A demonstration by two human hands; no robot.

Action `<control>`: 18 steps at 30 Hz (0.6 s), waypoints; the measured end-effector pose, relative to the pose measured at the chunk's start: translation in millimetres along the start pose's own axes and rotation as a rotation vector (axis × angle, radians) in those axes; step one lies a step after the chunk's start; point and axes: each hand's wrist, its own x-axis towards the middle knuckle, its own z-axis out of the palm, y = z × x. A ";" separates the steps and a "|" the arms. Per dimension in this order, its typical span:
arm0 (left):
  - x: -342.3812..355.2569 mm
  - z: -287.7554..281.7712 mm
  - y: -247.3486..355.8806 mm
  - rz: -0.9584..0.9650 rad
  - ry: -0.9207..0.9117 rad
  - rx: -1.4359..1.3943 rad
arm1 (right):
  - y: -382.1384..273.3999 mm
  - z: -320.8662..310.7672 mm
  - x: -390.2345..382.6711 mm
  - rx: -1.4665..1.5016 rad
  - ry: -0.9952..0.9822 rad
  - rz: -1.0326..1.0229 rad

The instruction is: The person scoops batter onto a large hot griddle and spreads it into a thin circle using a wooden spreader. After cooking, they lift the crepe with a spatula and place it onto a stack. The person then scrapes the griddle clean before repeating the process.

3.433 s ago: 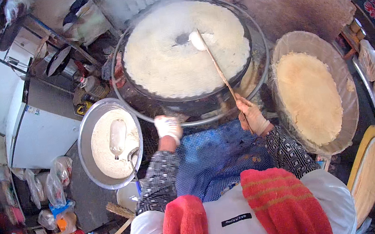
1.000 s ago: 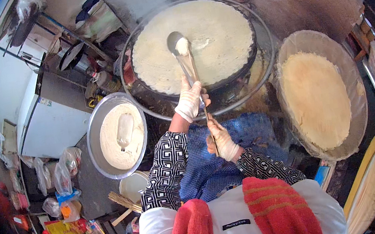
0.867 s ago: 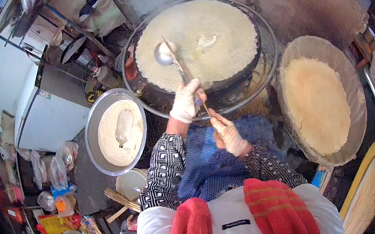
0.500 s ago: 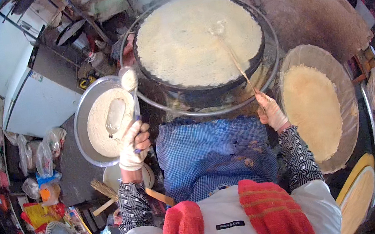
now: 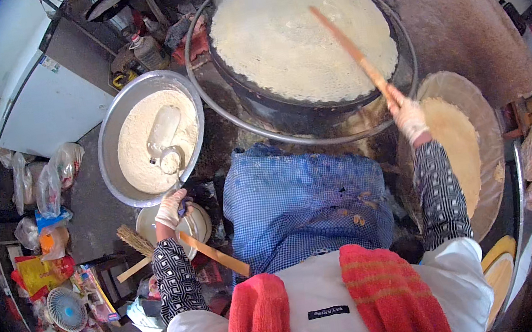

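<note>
My right hand [image 5: 410, 119], in a pale glove, grips a long wooden stick [image 5: 350, 51] that reaches over the big round griddle [image 5: 302, 33], which is covered by a thin cream-coloured crepe. My left hand [image 5: 172, 210], also gloved, holds the handle of a metal ladle [image 5: 171, 161] whose bowl rests in the steel basin of white batter [image 5: 148, 138] to my left. A blue checked apron [image 5: 307, 197] covers my lap, and red towels hang over my shoulders.
A round tray with a stacked cooked crepe [image 5: 458, 147] sits at my right. A small lidded pot [image 5: 186, 223], a wooden stick and a brush lie by my left knee. A white cabinet [image 5: 49, 100], plastic bags and a small fan [image 5: 66, 310] crowd the left.
My left hand carried the ladle from the griddle to the batter basin and lowered it in. My right hand took the wooden stick out over the crepe.
</note>
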 end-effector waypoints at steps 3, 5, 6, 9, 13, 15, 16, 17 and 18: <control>19.3 5.4 1.8 0.194 0.213 0.599 | 42.6 26.5 61.7 0.265 0.321 -0.129; 6.1 21.0 21.7 0.419 0.463 1.091 | 12.7 42.4 62.6 0.950 -0.049 0.268; 6.9 19.1 28.2 0.463 0.439 1.031 | -9.1 60.5 53.8 1.129 -0.072 0.213; 15.3 11.3 43.3 0.568 0.354 0.884 | -99.8 73.8 10.2 1.119 -0.316 0.148; 21.3 72.0 96.9 0.664 0.321 0.959 | -187.6 120.0 -17.3 1.263 -0.208 -0.118; 26.3 98.5 127.6 0.740 0.311 1.068 | -228.4 87.5 -36.9 1.358 -0.533 0.084; 30.8 113.3 142.4 0.807 0.290 1.119 | -243.6 81.4 -46.6 1.399 -0.561 0.106; 36.2 130.9 152.0 0.869 0.266 1.155 | -251.0 71.4 -55.2 1.425 -0.592 0.127; 42.3 141.1 161.7 0.932 0.242 1.191 | -248.4 66.4 -60.3 1.469 -0.542 0.144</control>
